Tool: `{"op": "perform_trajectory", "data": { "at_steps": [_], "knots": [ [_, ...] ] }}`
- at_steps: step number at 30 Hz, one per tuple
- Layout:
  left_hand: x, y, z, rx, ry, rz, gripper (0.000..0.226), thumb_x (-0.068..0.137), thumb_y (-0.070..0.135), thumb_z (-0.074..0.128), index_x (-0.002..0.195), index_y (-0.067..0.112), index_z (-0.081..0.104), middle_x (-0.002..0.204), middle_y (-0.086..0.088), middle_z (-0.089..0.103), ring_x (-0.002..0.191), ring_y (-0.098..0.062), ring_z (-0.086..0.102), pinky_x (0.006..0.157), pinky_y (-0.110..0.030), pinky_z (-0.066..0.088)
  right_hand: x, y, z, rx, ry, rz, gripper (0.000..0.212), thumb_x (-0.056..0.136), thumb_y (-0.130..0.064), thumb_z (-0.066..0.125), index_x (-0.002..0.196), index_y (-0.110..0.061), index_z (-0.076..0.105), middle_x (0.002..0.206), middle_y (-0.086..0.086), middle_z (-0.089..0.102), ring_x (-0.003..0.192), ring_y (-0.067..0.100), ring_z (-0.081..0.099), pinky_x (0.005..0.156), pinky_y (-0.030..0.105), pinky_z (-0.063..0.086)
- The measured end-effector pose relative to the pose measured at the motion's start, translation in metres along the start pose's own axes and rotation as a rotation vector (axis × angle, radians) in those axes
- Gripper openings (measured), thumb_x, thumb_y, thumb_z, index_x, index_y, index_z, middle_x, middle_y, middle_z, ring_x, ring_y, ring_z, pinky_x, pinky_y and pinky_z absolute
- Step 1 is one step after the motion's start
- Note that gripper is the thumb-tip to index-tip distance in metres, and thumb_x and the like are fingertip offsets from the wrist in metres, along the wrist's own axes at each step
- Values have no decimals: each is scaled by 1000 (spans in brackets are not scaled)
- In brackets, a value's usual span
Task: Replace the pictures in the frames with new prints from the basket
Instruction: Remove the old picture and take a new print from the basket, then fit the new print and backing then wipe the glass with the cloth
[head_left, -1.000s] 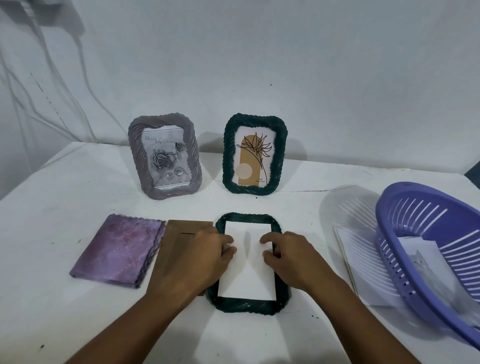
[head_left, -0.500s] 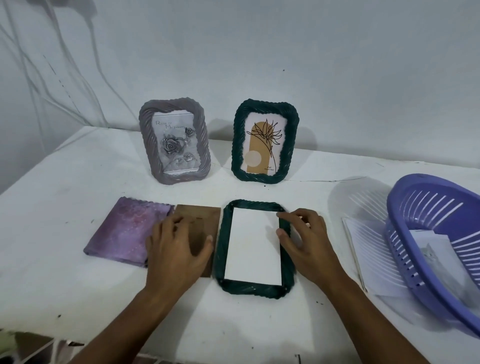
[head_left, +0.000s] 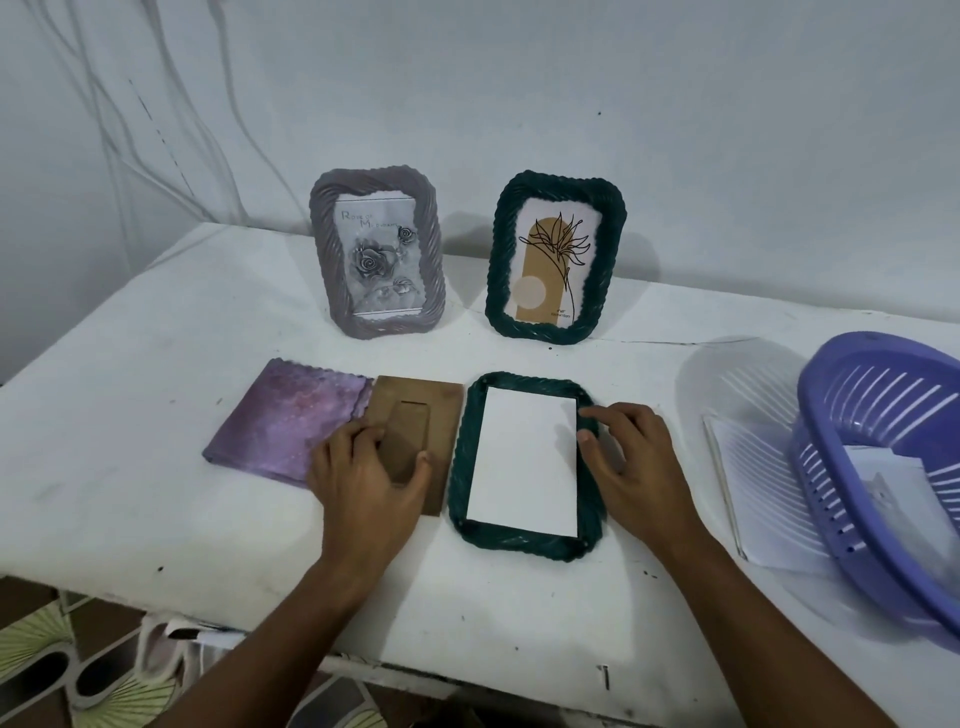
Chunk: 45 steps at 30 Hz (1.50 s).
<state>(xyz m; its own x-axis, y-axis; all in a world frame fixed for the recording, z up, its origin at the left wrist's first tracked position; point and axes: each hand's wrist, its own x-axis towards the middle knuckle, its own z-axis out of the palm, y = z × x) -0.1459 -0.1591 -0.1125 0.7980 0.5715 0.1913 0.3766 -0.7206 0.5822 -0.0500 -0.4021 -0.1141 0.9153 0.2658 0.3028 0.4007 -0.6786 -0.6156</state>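
Observation:
A dark green frame (head_left: 519, 544) lies face down in the middle of the white table (head_left: 130, 467), with a white print back (head_left: 524, 457) set inside it. My right hand (head_left: 628, 457) rests on the frame's right rim, fingers spread, holding nothing. Left of the frame lies the brown backing board (head_left: 447, 410). My left hand (head_left: 369, 473) lies on it, thumb and fingers pinching its stand flap. A purple print (head_left: 280, 415) lies flat left of the board. The purple basket (head_left: 852, 395) at the right edge holds white prints (head_left: 883, 478).
A grey frame (head_left: 376, 260) with a rose picture and a second green frame (head_left: 556, 265) with a plant drawing stand upright by the wall. A white sheet (head_left: 753, 493) lies between the flat frame and the basket. The table's front edge is near my forearms.
My left hand left the print in the frame and moved left onto the backing board. My right hand slid from the print to the frame's right rim.

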Motion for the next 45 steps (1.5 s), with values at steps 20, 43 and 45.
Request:
{"op": "perform_trajectory", "data": {
  "at_steps": [20,43,45],
  "knots": [
    [-31,97,-1,-125,-152,-65,49,78,46,65,113,13,57,126,1,45,118,-23,36,94,-39,32,2,2,-5,161,41,76,27,95,-10,44,112,-19,63,109,-4,60,105,10,52,84,7,35],
    [-42,111,27,24,-203,-63,53,82,46,60,121,11,52,129,-2,41,118,-24,33,92,-38,31,1,3,-4,144,34,85,25,96,-13,44,111,-17,63,106,-2,60,102,13,51,84,21,39],
    [-42,111,27,21,-204,-62,53,82,46,60,120,11,52,129,-2,41,118,-24,33,91,-38,31,1,3,-4,147,32,84,25,96,-13,44,111,-17,63,106,-1,60,102,13,51,84,22,40]
  ]
}}
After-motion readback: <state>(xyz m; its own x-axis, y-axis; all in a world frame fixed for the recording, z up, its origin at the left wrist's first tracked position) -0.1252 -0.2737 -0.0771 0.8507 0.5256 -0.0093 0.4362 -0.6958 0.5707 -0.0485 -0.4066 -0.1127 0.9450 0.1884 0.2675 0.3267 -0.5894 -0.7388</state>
